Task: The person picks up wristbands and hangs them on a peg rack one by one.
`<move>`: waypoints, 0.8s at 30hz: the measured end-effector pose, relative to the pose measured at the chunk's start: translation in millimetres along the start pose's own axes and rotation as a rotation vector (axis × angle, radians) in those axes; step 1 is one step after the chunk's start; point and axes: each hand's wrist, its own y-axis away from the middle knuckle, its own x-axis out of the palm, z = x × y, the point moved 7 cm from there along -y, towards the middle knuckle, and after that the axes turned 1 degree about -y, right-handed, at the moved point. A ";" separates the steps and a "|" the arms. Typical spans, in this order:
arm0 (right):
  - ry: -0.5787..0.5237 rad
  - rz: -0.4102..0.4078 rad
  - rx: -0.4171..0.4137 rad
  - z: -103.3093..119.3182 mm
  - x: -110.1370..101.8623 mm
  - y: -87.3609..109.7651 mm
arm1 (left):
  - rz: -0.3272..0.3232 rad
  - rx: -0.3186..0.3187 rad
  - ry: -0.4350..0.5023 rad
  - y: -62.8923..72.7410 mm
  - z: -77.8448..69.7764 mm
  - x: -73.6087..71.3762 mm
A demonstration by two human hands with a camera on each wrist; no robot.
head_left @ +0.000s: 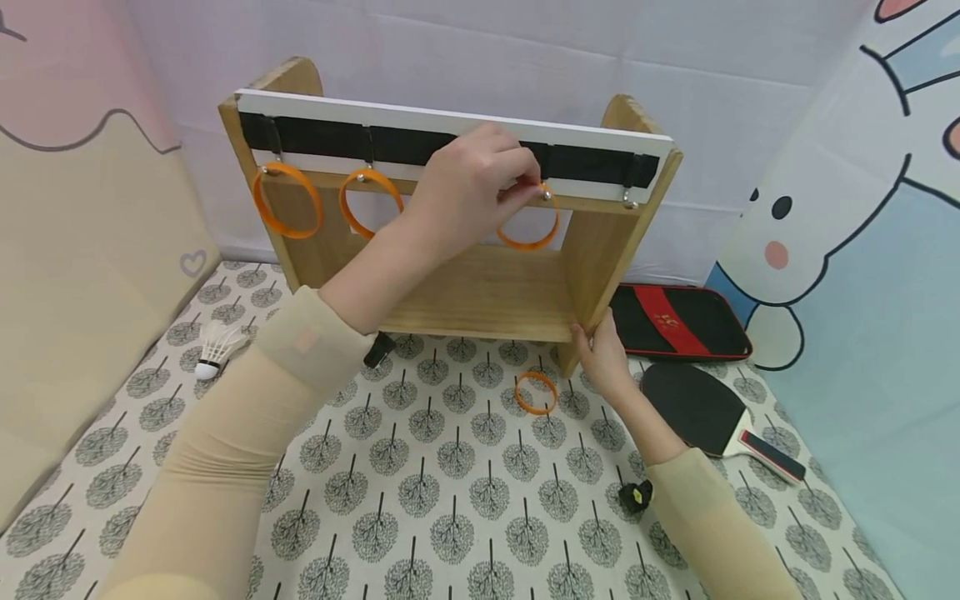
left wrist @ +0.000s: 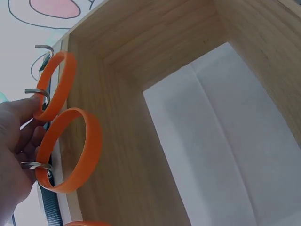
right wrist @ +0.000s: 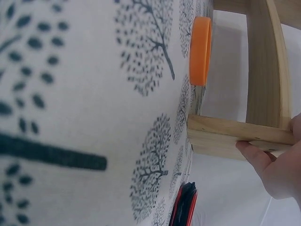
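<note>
One pinch: the left hand [head_left: 476, 185] holds an orange ring [left wrist: 69, 73] at a hook [left wrist: 35, 91], toward the head view's one o'clock; the right hand [head_left: 606, 358] grips the wooden shelf [head_left: 480, 283] near four. Uneven pulling could tip it, dislodging the ring.

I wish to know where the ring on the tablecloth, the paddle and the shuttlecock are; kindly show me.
Ring [right wrist: 200, 52], right wrist view, on the band's outer side.
Paddle [head_left: 696, 408], head view, on the black face.
Shuttlecock [head_left: 221, 341], head view, on the white skirt.
</note>
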 end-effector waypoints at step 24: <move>-0.012 -0.005 -0.028 3.7 -0.3 -1.6 | -0.034 0.164 0.145 28.8 -40.8 -10.7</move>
